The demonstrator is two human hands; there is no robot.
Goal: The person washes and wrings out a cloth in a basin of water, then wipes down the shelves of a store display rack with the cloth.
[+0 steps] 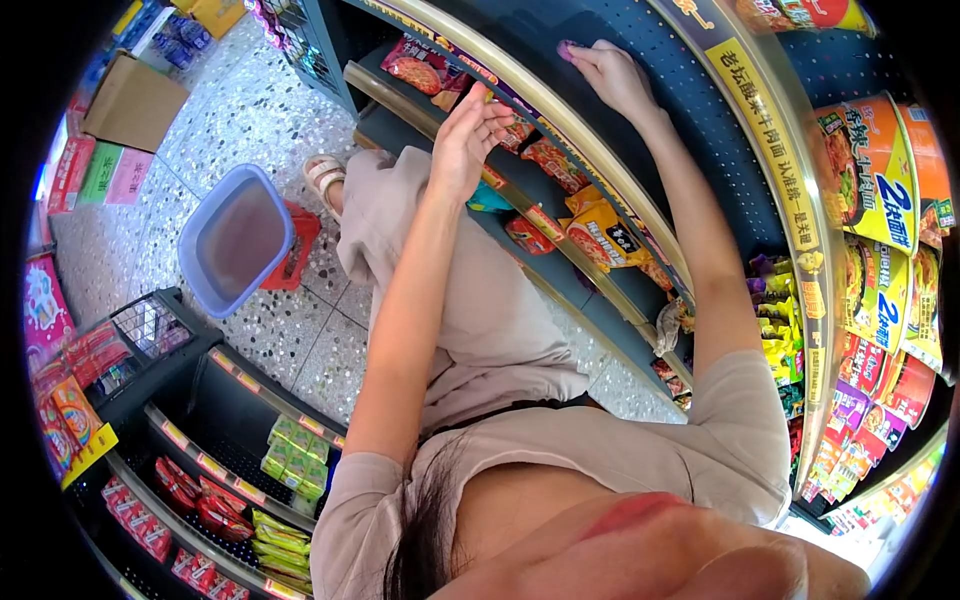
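Observation:
My right hand [615, 80] reaches onto a dark perforated shelf [660, 60], its fingers closed on a small purple cloth [566, 50]. Most of the cloth is hidden beneath the fingers. My left hand [470, 135] is raised beside the front edge of that shelf, near the label strip [530, 125]. Its fingers are loosely bent and apart, and I see nothing clearly held in them. Bagged noodles, among them a yellow pack [600, 235], sit on the lower shelf just past my left hand.
A blue-grey bucket [186, 245] of murky water stands on a red stool [300, 245] on the speckled floor. Noodle cups [870, 180] fill the shelf at right. Another rack [190, 430] with snack packs is at lower left. A cardboard box [135, 100] lies further back.

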